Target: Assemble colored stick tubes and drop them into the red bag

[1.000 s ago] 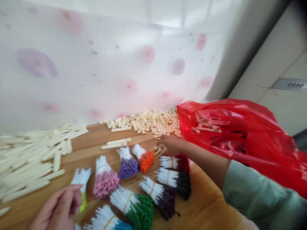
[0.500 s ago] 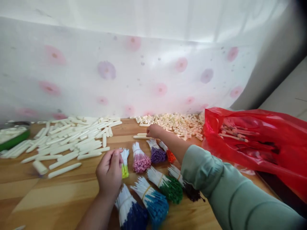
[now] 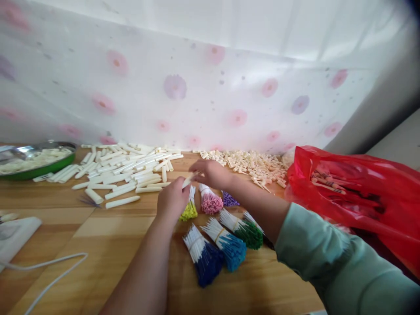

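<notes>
My left hand is closed around a cream plastic tube, whose end sticks out past the thumb. My right hand meets it from the right, fingertips pinched at that end; whether they hold a separate small piece I cannot make out. Just below both hands lie banded bundles of thin white sticks with coloured ends: yellow, pink, purple, dark blue, light blue and green. A dark bundle is mostly hidden under my right forearm.
Loose cream tubes are heaped at the back left, beside a green-sided bowl. Small cream pieces spread along the back. On the right a red plastic bag holds more pieces. A white box and cable lie front left.
My right hand has come back from the small pieces to my left hand, and the two now meet at the cream tube. The view has shifted left, bringing the white box and cable into sight.
</notes>
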A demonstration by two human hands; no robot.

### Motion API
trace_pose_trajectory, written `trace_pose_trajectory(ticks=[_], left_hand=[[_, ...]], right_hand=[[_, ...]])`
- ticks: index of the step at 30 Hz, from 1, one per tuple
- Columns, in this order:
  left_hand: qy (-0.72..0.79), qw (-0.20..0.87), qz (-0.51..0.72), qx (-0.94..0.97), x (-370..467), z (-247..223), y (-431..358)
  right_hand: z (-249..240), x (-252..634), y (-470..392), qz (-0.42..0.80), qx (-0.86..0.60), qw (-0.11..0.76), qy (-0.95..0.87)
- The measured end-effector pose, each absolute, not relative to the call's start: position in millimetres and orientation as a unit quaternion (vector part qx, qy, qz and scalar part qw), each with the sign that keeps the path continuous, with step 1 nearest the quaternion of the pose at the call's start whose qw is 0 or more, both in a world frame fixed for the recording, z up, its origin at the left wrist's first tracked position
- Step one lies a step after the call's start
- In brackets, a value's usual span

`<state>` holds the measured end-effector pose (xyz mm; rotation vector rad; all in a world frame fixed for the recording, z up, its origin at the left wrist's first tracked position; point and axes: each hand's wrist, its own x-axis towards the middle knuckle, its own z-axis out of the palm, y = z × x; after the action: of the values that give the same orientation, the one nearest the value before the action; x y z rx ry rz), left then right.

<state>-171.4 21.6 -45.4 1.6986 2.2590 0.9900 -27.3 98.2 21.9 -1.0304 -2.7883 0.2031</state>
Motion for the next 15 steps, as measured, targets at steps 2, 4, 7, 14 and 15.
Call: trace_pose_trajectory(ticks=[2, 4, 7, 14, 15], left_hand=[[0.783, 0.101, 0.319, 0.525, -182.9, -53.6, 27.8], [0.797, 0.126, 0.314, 0.5, -194.0, -62.2, 34.0], [0.8, 0.167, 0.294, 0.496, -202.9, -71.9, 40.1], [0.769, 0.261, 0.219, 0.541, -193.9, -87.8, 45.8], [0.766, 0.266, 0.213, 0.545, -192.9, -89.3, 46.4]], right_hand=[[13.0, -26.8, 82.7, 0.064, -0.392, 0.1, -0.912], [-1.1, -25.4, 70.0, 0.077, -0.426, 0.075, -0.898], [-22.4, -28.4, 55.2, 0.106, -0.446, 0.0, -0.889], [-43.2, -49.7, 52.3, 0.094, -0.509, -0.085, -0.851], [-44.1, -52.0, 53.6, 0.091, -0.517, -0.091, -0.846]])
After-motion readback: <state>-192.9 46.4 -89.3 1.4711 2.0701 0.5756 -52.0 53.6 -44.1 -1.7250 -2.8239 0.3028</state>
